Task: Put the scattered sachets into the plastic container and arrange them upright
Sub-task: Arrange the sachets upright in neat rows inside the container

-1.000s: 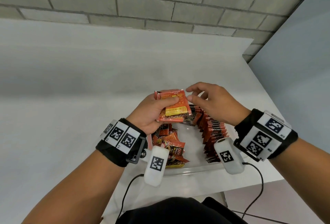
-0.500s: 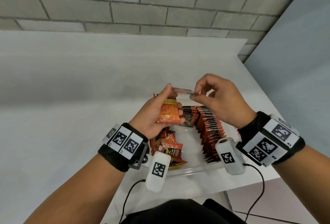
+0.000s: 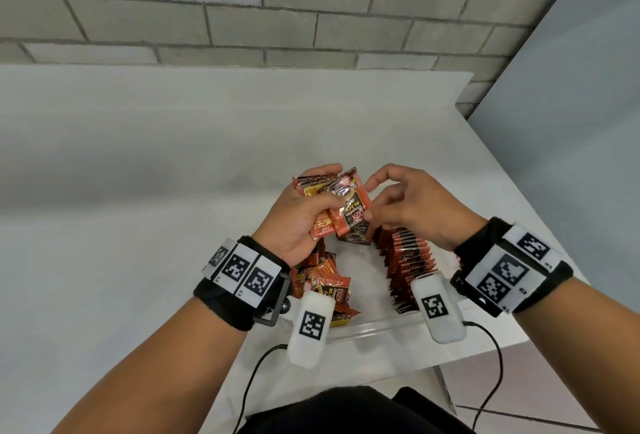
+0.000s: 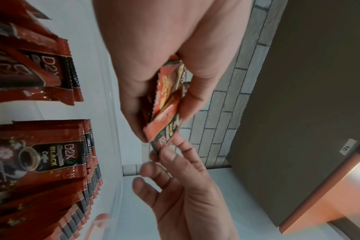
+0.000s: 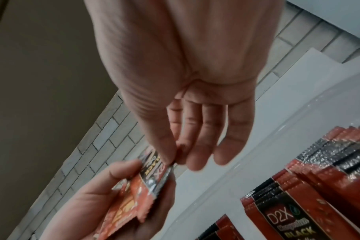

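My left hand [image 3: 311, 207] grips a small bundle of orange-red sachets [image 3: 320, 222] above the far end of the clear plastic container [image 3: 375, 329]. My right hand [image 3: 375, 200] pinches the edge of a black-fronted sachet [image 3: 353, 214] that lies against that bundle. The left wrist view shows the bundle [image 4: 167, 97] in the left hand [image 4: 154, 65], with the right hand's fingers [image 4: 170, 155] on its lowest sachet. In the right wrist view, thumb and forefinger [image 5: 169, 154] nip the sachet [image 5: 154, 173]. A row of upright sachets [image 3: 408, 260] lines the container's right side.
A loose pile of sachets [image 3: 322, 283] lies in the container's left part, under my left wrist. The container sits at the near right corner of a white table [image 3: 138, 191]. A brick wall [image 3: 311, 11] runs behind; the table's edge drops off to the right.
The right hand has turned the pinched sachet from edge-on to face-up beside the bundle. The left hand's bundle has tilted, and both hands have stayed above the container's far end.
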### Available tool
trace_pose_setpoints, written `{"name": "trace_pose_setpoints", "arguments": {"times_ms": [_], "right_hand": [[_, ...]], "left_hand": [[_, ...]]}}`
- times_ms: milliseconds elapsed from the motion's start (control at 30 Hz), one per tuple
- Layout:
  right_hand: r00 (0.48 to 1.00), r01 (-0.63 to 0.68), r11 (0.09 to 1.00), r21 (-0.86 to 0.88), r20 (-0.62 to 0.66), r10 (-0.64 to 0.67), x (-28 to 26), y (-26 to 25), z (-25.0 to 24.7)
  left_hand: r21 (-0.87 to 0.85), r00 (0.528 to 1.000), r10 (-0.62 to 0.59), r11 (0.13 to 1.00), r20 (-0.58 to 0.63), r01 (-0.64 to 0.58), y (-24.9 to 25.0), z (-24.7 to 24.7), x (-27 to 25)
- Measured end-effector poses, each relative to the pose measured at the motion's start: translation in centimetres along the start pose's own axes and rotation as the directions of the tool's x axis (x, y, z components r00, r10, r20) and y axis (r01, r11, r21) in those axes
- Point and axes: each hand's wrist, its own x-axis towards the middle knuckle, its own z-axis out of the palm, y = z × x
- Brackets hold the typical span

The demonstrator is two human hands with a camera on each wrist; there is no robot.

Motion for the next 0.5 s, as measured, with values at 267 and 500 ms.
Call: {"name": "trace_pose_setpoints", "arguments": {"times_ms": [267, 500], "right_hand": [[0.995, -0.029, 0.956, 0.291, -0.086, 0.056, 0.4, 0.5, 0.3], [0.994, 0.026, 0.933, 0.359, -0.105, 0.012, 0.3, 0.7, -1.3]], "left_hand": [[-0.03, 1.0, 0.013, 0.999, 0.019, -0.012, 0.0, -0.2, -0.2], [-0.025, 1.0, -0.023, 0.999, 0.015, 0.023, 0.3, -0.6, -0.1]]}}
